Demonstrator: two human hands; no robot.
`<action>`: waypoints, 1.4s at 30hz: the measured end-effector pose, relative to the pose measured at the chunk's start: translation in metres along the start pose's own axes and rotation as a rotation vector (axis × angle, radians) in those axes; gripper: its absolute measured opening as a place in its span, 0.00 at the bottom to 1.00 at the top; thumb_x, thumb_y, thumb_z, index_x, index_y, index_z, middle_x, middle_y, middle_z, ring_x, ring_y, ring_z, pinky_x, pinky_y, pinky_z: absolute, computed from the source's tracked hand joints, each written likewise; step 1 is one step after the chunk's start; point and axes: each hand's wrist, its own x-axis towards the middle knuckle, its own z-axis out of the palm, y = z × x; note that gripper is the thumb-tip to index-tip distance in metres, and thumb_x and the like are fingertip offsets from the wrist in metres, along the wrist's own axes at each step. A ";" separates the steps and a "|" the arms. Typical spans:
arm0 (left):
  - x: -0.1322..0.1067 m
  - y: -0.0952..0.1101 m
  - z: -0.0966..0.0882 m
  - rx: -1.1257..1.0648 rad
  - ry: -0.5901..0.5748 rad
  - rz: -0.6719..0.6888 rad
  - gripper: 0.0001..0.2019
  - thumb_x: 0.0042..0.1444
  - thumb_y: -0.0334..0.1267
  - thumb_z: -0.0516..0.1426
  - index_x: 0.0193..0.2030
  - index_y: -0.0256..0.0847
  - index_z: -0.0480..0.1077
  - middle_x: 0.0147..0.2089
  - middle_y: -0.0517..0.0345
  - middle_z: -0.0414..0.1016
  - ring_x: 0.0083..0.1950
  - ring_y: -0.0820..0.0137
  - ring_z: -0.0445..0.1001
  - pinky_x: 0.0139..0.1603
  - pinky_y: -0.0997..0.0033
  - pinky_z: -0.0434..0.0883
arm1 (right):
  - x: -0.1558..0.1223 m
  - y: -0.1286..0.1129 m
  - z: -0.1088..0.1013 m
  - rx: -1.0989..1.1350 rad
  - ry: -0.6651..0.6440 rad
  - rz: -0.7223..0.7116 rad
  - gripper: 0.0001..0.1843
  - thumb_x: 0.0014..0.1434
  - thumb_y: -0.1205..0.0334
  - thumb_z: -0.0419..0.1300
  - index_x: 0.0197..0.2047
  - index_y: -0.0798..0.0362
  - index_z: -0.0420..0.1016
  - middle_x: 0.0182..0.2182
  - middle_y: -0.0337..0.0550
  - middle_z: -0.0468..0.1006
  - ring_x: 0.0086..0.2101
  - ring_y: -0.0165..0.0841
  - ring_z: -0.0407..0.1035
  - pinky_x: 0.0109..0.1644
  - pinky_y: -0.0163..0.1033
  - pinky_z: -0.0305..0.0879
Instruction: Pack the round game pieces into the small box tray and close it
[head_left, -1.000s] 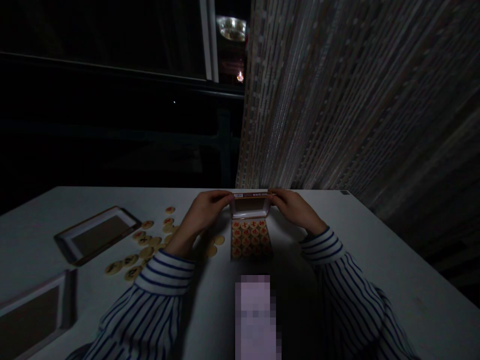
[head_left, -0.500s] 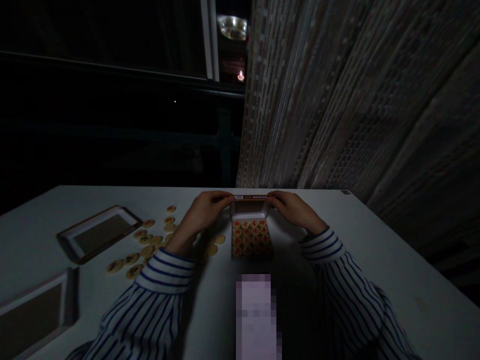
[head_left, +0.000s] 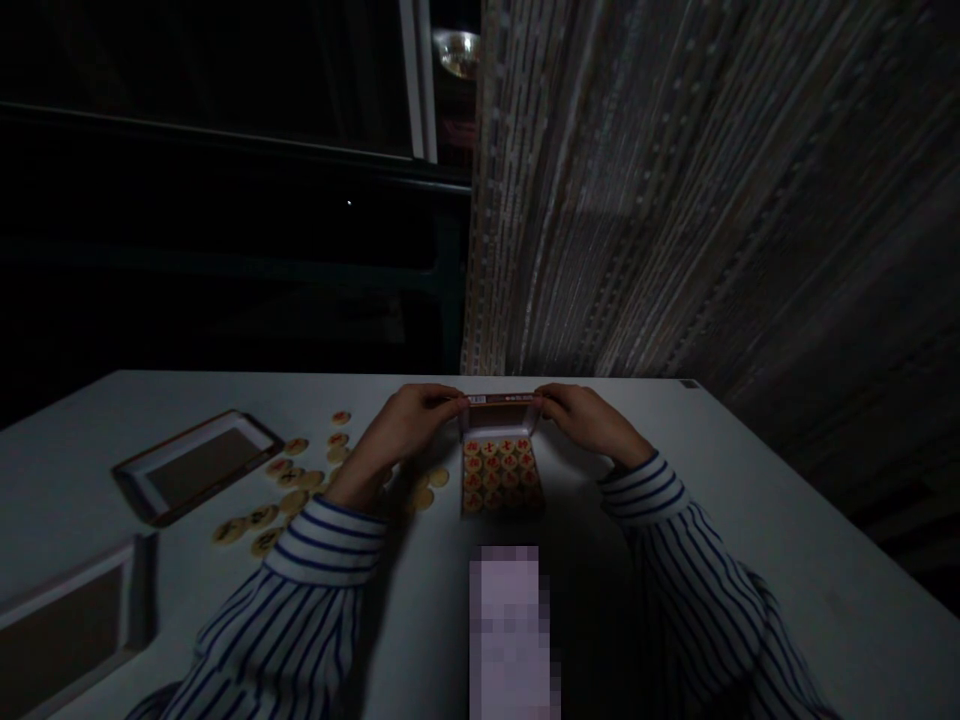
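Observation:
A small box (head_left: pixel 471 492) packed with round wooden game pieces marked in red lies on the pale table (head_left: pixel 750 520) in front of me. Its lid (head_left: pixel 500 408) is tilted up over the far end. My left hand (head_left: pixel 409 425) pinches the lid's left corner and my right hand (head_left: pixel 585 420) pinches its right corner. Both arms wear blue-striped white sleeves. More loose round pieces (head_left: pixel 289 478) lie scattered on the table just left of my left forearm.
Two flat box halves lie at the left: one (head_left: pixel 196 470) beyond the loose pieces, another (head_left: pixel 64 625) at the near left edge. A beaded curtain (head_left: pixel 675 200) hangs behind the table. The room is dark.
The lid has come down lower over the box's far end, hiding more of the top row of pieces. Both hands stay on its corners.

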 end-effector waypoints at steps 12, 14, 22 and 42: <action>0.000 0.000 0.000 0.051 -0.077 -0.001 0.19 0.45 0.50 0.55 0.37 0.38 0.74 0.36 0.56 0.77 0.39 0.65 0.72 0.40 0.71 0.66 | -0.002 -0.001 0.000 0.005 -0.036 0.027 0.16 0.60 0.59 0.46 0.41 0.56 0.72 0.36 0.46 0.76 0.35 0.32 0.69 0.37 0.33 0.59; 0.000 -0.001 0.000 0.074 -0.089 0.011 0.19 0.46 0.51 0.54 0.37 0.38 0.74 0.36 0.56 0.77 0.38 0.66 0.72 0.38 0.71 0.66 | -0.002 -0.001 0.000 -0.004 -0.041 0.035 0.16 0.60 0.59 0.46 0.41 0.56 0.72 0.35 0.46 0.76 0.36 0.32 0.69 0.37 0.33 0.59; -0.004 0.004 -0.002 0.134 -0.108 0.016 0.18 0.48 0.50 0.53 0.36 0.38 0.74 0.33 0.58 0.77 0.34 0.68 0.72 0.34 0.73 0.64 | -0.006 -0.002 0.002 -0.041 -0.040 0.058 0.17 0.61 0.58 0.45 0.43 0.55 0.71 0.38 0.46 0.76 0.40 0.33 0.69 0.41 0.33 0.59; -0.018 0.003 0.004 0.154 -0.046 0.036 0.19 0.48 0.51 0.52 0.37 0.39 0.73 0.35 0.57 0.77 0.35 0.67 0.72 0.34 0.73 0.65 | -0.020 -0.009 0.003 -0.098 -0.060 0.067 0.19 0.61 0.53 0.45 0.43 0.55 0.69 0.38 0.48 0.76 0.40 0.34 0.69 0.40 0.34 0.58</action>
